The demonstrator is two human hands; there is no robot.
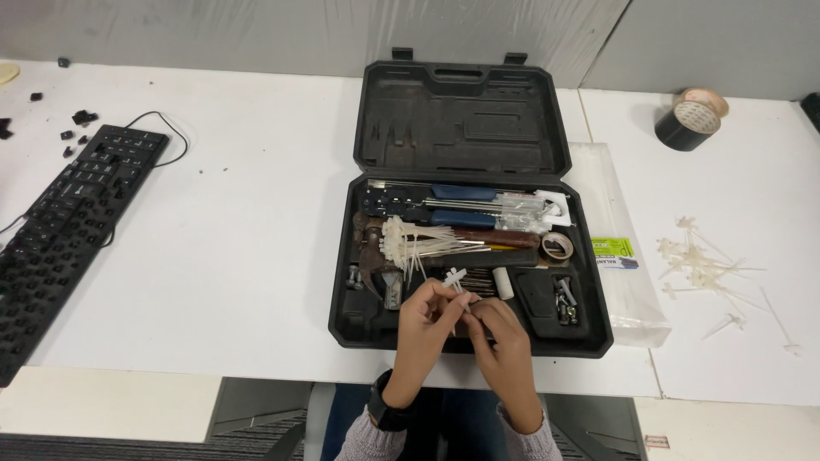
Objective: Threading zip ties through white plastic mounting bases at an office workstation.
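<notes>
Where the white table (213, 256) ran out to the far left, a black keyboard (73, 222) lay at a slant with its cable looping behind it, and a few loose black keycaps (81, 117) were scattered above it near the wall. A wide bare stretch of table separated the keyboard from an open black tool case (359, 324), which sat in the middle with its lid (461, 115) tipped back. Inside the case lay blue-handled tools (465, 195) along the top, a hammer (376, 248) at the left, and a loose bunch of white cable ties (418, 242) spread across the middle.

Over the front edge of the case, the left hand (424, 318) had its fingers pinched together on a few white cable ties (454, 278), whose heads stuck up just above the fingertips. The right hand (504, 337) met it from the other side, its fingers also closed on the same ties, so both hands touched around them. A dark watch (382, 408) sat on the left wrist.

Further right inside the case, a small roll of tape (557, 246) and some screws (565, 303) rested. Just beside the case lay a clear plastic bag (628, 290), then a scatter of more white ties (705, 265), and at the far upper right stood a black roll of tape (690, 119).
</notes>
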